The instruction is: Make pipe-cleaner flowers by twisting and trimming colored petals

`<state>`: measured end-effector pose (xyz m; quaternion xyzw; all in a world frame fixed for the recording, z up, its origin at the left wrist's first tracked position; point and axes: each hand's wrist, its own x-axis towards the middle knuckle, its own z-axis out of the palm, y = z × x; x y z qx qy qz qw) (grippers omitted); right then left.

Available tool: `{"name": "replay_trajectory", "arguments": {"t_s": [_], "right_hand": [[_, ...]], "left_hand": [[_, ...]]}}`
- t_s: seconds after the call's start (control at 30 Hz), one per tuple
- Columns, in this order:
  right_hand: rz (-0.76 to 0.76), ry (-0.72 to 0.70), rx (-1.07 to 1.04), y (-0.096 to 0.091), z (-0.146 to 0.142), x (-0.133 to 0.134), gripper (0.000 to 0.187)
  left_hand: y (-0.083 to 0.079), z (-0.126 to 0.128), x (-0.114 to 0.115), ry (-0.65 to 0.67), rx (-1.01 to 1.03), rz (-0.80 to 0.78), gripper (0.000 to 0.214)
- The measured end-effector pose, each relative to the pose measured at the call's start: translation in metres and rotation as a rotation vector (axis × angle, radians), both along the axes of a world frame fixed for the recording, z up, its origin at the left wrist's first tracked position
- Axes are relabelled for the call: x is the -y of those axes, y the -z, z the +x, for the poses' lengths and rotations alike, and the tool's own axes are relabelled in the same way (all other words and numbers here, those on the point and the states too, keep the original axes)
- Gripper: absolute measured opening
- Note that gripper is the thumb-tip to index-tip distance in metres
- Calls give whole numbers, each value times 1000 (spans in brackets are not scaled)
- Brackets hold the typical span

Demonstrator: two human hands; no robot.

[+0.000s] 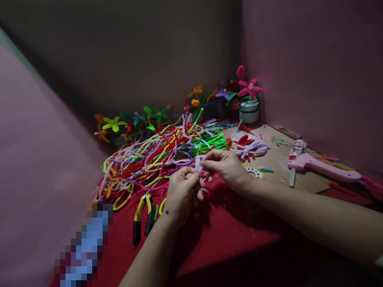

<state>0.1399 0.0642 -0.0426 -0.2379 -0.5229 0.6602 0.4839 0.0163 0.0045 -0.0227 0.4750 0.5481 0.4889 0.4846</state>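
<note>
Lilac fuzzy wire (pixel 198 164) sits, in the head view, pinched between the nearly closed thumbs and fingers of the left hand (pixel 183 188) and right hand (pixel 226 167), before a heap of coloured stems (pixel 155 149). Pliers (pixel 139 213) lie left on the red table (pixel 224 235); a pink glue gun (pixel 309 161) lies right.

The fuzzy strip (pixel 198 164) is pale lilac, the glue gun (pixel 321 168) pink.

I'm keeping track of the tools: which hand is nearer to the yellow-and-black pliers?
Left. The left hand is a little to the right of the pliers, not touching them; the right hand is farther right and farther forward.
</note>
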Motion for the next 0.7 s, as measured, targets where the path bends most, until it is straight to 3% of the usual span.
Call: {"name": "replay_trajectory", "arguments": {"t_s": [0.37, 0.57, 0.7], "right_hand": [[100, 67, 82, -1, -1, 7, 12], [230, 136, 123, 0, -2, 9, 9], [182, 114, 101, 0, -2, 8, 10]], "left_hand": [[4, 1, 1, 60, 123, 20, 17], [7, 1, 0, 43, 125, 20, 18], [8, 0, -1, 43, 136, 40, 18]]}}
